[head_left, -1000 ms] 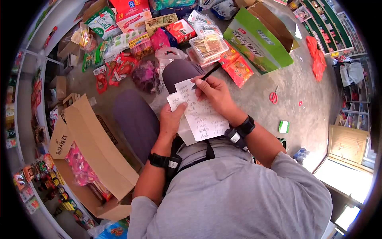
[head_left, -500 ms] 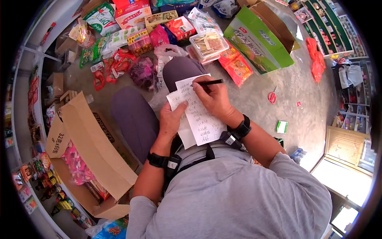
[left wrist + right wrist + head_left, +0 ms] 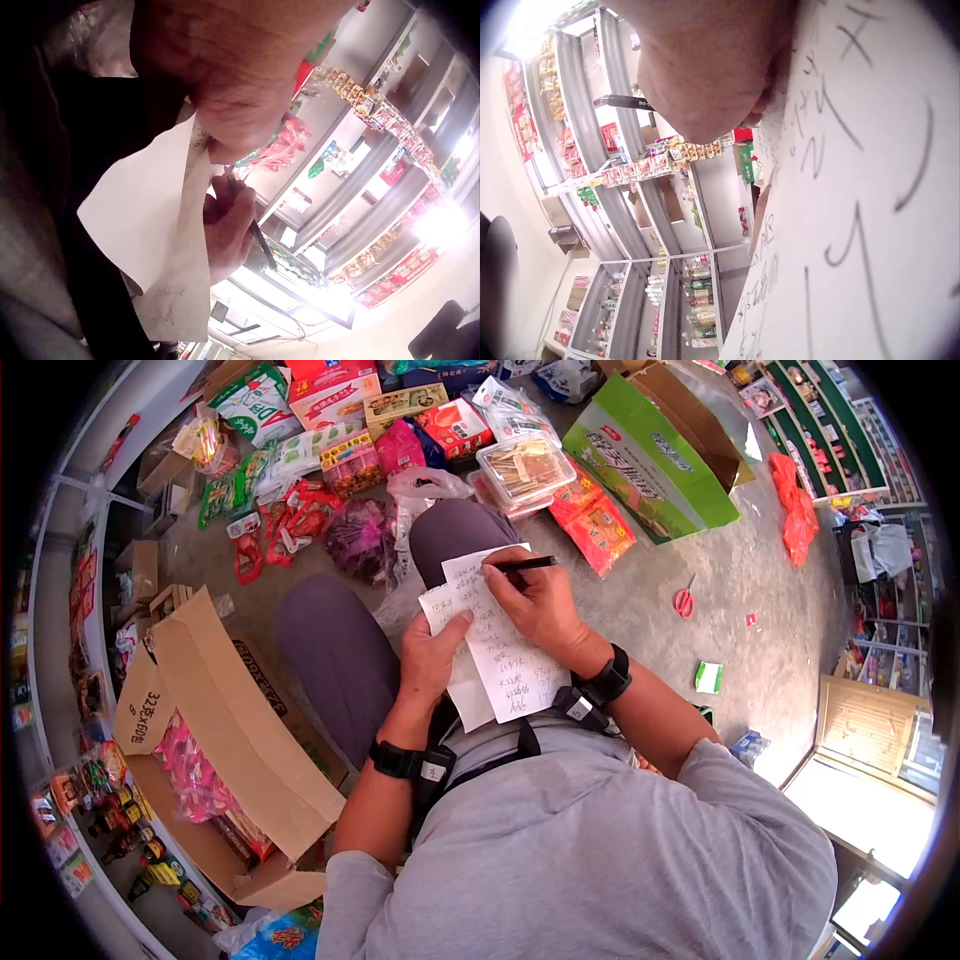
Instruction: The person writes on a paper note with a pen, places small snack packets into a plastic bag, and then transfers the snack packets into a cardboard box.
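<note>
Top sheet: there it was, the handwritten top sheet [image 3: 510,650], our landmark, its long axis running from the grey shirt [image 3: 600,830] out to the right knee [image 3: 450,530], far end leaning slightly left.
Second sheet: tucked beneath, a second sheet [image 3: 470,698] showed along the top sheet's left side.
Right hand: and here was the right hand [image 3: 545,608], over the top sheet's upper right part, gripping the pen between thumb and fingers.
Pen: the black pen [image 3: 530,563] lay crosswise to the top sheet's long axis, back end poking out past its right edge, front end aimed in at the upper lines.
Nib to paper: this looked like the relation everything turned on, yet the fingers covered the nib; whether it touched the top sheet, I could not tell.
Left hand: the left hand [image 3: 428,658] had the papers pinched at the top sheet's left edge, thumb on the face.
Nearer hand: the right, clearly, was nearer the upper lines; the left sat lower, nearer the shirt.
Round about: red scissors [image 3: 684,603] lay well to the top sheet's right, an open cardboard box [image 3: 245,730] stood to its left, and a clear tub of sticks [image 3: 525,470] sat beyond its far end.
</note>
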{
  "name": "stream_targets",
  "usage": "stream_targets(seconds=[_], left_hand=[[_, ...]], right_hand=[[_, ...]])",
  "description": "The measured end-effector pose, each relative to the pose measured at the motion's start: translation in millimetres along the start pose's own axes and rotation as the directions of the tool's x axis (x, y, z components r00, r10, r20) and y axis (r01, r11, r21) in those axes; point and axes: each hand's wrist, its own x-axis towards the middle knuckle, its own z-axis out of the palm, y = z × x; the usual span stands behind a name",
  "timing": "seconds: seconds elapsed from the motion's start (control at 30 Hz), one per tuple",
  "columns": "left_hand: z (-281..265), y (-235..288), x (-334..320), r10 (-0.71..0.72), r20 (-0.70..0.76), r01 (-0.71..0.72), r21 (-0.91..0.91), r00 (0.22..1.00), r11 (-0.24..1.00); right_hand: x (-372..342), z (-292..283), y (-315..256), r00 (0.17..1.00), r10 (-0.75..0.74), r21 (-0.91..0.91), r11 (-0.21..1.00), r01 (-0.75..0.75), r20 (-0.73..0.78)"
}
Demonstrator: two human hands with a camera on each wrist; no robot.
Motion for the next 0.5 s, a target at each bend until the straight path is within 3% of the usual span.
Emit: stream_targets(seconds=[0.13,0.23,0.5], left_hand=[[-2,-3,2,-0.013,0.007,0.013,-0.017,1.000,1.000],[-3,-3,1,-0.010,0.014,0.010,-0.011,1.000,1.000],[-4,-8,4,0.022,-0.008,-0.022,-0.011,1.000,1.000]], right_hand=[[-1,-1,3,0.998,0.059,0.017,0.998,-0.060,0.023],[2,6,11,0.993,0.051,0.175,0.984,-0.033,-0.103],[-7,-11,0,0.992,0.116,0.253,0.963,-0.098,-0.058]])
